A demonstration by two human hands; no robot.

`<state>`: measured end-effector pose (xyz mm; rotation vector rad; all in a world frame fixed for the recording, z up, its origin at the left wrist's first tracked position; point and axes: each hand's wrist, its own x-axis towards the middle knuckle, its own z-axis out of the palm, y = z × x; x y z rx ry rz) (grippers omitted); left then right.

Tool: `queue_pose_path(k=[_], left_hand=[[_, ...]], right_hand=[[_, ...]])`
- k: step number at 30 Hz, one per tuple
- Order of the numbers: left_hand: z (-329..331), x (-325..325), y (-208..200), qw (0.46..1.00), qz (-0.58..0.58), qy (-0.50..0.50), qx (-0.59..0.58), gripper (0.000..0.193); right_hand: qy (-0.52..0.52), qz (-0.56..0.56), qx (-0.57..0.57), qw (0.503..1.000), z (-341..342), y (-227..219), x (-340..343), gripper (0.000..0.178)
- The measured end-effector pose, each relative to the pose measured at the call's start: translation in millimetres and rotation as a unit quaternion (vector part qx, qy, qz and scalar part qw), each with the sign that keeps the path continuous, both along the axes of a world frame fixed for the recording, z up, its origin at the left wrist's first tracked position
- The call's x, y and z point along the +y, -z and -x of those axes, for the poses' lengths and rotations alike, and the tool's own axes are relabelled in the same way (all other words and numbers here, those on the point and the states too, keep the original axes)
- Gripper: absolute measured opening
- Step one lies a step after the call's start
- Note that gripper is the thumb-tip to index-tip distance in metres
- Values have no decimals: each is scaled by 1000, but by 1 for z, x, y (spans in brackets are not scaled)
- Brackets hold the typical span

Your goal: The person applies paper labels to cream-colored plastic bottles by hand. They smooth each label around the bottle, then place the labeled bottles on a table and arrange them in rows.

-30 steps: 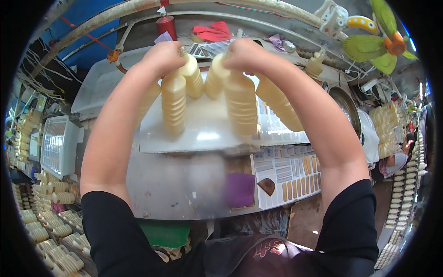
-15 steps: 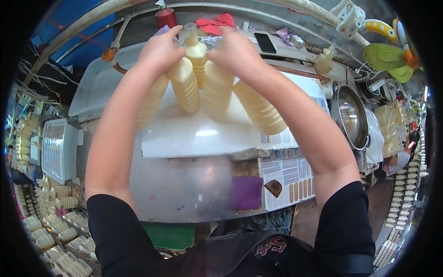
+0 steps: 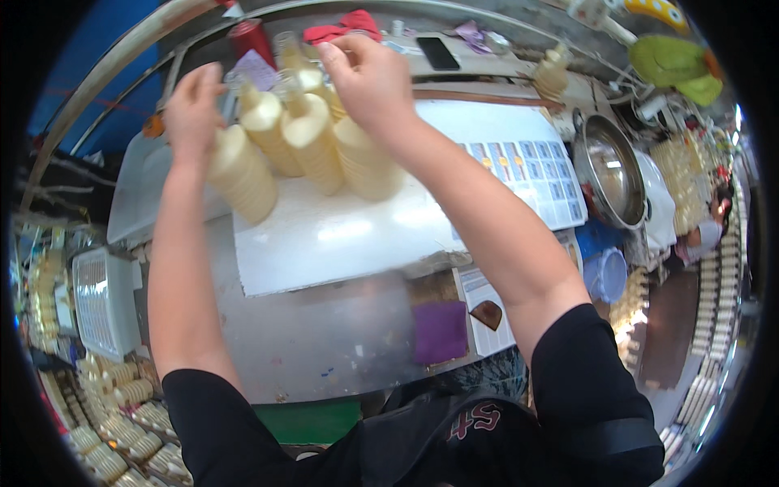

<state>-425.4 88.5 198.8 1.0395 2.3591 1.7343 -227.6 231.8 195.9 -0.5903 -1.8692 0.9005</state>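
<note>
Several clear plastic bottles filled with pale yellow liquid stand close together at the far left of a white board [image 3: 324,252]. My left hand [image 3: 193,118] is closed at the top of the leftmost bottle [image 3: 246,183], hiding its neck. My right hand [image 3: 373,85] is curled over the top of the rightmost bottle [image 3: 365,166], whose neck is hidden too. Between them are two open-necked bottles [image 3: 315,150], [image 3: 272,134]. Another bottle [image 3: 299,66] shows behind, partly covered.
Beyond the bottles are a red container [image 3: 250,39], a red cloth [image 3: 345,26] and a black phone [image 3: 438,53]. A steel basin [image 3: 608,174] and a small fan [image 3: 669,65] are at right. A purple cloth [image 3: 440,333] lies near the table's front edge. A white crate [image 3: 101,300] stands left.
Both hands have moved left and farther apart. The bottles now stand closer together and farther left, and the rightmost one leans less. The view has shifted a little.
</note>
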Motion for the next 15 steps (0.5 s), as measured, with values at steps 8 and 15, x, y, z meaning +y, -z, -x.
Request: queue_pose_path(k=[8,15], left_hand=[[85,6,50,970,-181,-119,-112,33],[118,-4,55,946,-182,-82,-256,52]], right_hand=[[70,44,68,994,20,19,23,35],[53,-56,-16,997,-71,13,-18,62]])
